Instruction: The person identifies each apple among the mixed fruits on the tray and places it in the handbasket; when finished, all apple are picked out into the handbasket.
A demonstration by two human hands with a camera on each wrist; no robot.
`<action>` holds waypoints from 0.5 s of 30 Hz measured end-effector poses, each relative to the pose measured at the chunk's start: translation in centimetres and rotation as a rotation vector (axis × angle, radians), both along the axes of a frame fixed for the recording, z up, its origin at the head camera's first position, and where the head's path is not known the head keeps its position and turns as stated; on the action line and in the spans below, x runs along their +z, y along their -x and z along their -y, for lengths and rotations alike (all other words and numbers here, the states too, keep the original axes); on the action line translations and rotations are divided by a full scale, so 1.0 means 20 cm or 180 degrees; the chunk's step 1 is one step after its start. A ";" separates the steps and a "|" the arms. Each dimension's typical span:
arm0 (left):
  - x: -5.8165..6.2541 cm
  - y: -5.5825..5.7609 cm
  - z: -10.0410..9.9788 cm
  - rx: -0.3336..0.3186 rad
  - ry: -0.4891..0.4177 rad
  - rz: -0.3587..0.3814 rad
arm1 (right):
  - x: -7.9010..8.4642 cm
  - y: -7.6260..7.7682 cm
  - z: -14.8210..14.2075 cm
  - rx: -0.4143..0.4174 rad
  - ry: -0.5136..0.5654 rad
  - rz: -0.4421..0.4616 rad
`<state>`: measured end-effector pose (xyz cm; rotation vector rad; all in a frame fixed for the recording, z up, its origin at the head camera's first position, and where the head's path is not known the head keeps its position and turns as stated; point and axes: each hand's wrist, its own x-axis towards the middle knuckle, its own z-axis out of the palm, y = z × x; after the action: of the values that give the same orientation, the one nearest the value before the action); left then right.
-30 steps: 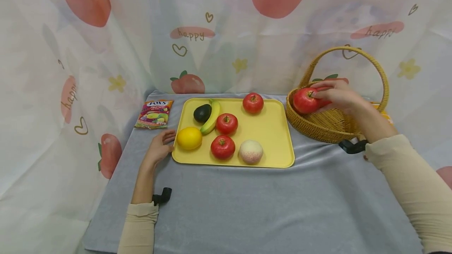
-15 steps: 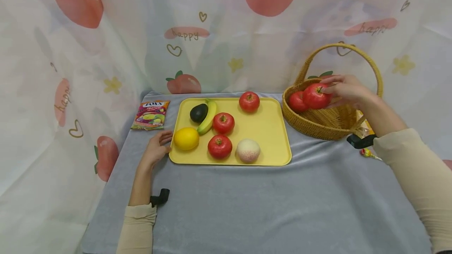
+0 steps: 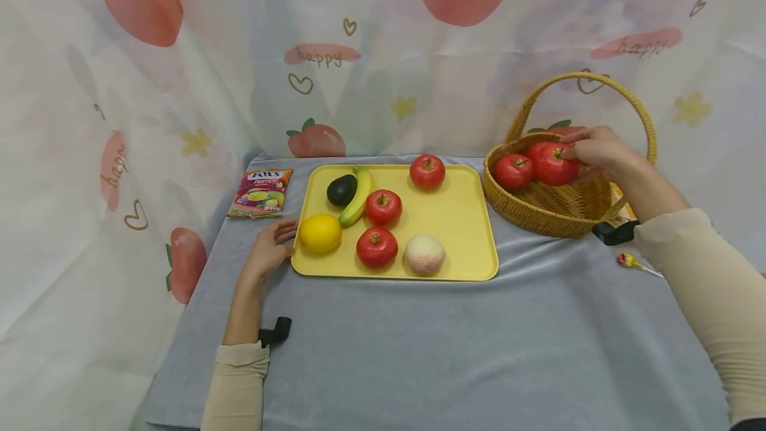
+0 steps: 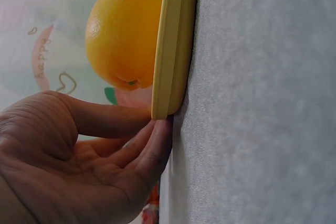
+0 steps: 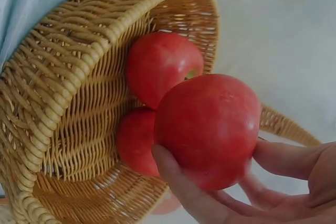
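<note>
Head: round red apple (image 3: pixel 556 165) is held by right hand (image 3: pixel 601 151) over tan wicker basket (image 3: pixel 520 210), farther right than earlier; two red apples (image 3: pixel 512 172) are now seen inside. Left wrist: flat yellow tray (image 4: pixel 169 56) is touched by left hand (image 4: pixel 89 161), fingers uncurled. Right wrist: apple is pinched between thumb and fingers.

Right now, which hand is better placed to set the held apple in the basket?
Likely the right hand: it holds the apple at the basket; the left hand touches the left end of the tray.
</note>
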<state>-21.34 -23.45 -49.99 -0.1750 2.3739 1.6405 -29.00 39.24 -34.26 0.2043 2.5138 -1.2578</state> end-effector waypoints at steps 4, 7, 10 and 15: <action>0.00 0.00 0.00 0.0008 0.0005 0.0019 | -0.02 0.02 -0.01 -0.0143 0.0012 -0.0042; 0.00 0.00 0.00 0.0009 -0.0006 -0.0001 | -0.05 0.03 -0.01 -0.0244 0.0025 -0.0076; 0.00 0.00 0.01 0.0007 -0.0002 -0.0015 | -0.08 0.04 -0.01 -0.0327 -0.0012 -0.0083; -0.01 0.00 0.03 0.0000 0.0034 -0.0011 | -0.11 0.07 -0.01 -0.0445 -0.0079 -0.0082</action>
<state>-21.34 -23.99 -50.28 -0.1743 2.3855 1.6298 -30.41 39.43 -36.39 0.3779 2.5767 -1.2893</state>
